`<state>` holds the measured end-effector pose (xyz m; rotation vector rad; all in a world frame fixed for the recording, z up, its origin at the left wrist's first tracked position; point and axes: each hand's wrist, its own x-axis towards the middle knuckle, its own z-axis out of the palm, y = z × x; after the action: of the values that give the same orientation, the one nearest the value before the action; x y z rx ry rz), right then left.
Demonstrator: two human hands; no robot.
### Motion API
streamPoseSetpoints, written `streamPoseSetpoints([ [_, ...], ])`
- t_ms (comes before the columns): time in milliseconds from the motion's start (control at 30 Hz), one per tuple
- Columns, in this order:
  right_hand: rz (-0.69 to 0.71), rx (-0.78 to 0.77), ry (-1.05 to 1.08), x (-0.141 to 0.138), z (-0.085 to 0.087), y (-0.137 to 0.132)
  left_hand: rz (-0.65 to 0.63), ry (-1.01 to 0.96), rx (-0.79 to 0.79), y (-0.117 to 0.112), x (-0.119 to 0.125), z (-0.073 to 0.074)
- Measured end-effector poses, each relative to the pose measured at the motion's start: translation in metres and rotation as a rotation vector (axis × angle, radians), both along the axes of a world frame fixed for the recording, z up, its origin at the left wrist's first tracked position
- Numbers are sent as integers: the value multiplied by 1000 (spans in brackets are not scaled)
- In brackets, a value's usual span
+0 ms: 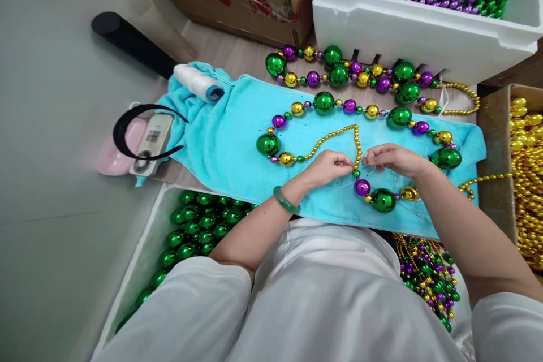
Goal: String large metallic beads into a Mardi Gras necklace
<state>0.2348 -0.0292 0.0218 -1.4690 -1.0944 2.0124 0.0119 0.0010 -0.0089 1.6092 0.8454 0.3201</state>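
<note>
Across a blue towel (241, 141) curves the beaded strand (324, 103) — glossy green, purple, gold.

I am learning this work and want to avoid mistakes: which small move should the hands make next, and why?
Probably the right hand should gently draw the thin pale thread snug while the left hand steadies the bead strand. The left hand is at the strand where small gold beads meet a small green bead, and loose thread shows by the right hand.
</note>
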Motion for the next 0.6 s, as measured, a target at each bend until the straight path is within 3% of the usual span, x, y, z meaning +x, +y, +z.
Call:
streamPoseSetpoints([
  [167,-376,-23,327,-4,0,-10,13,19,-16,0,2,-7],
  [267,-522,-33,438,-12,0,-16,17,8,-28,0,3,-9],
  [400,-498,1,453,-17,-1,-18,10,46,-10,-4,5,-7],
  [600,-489,3,382,-4,-14,-10,58,148,145,-14,13,-2],
])
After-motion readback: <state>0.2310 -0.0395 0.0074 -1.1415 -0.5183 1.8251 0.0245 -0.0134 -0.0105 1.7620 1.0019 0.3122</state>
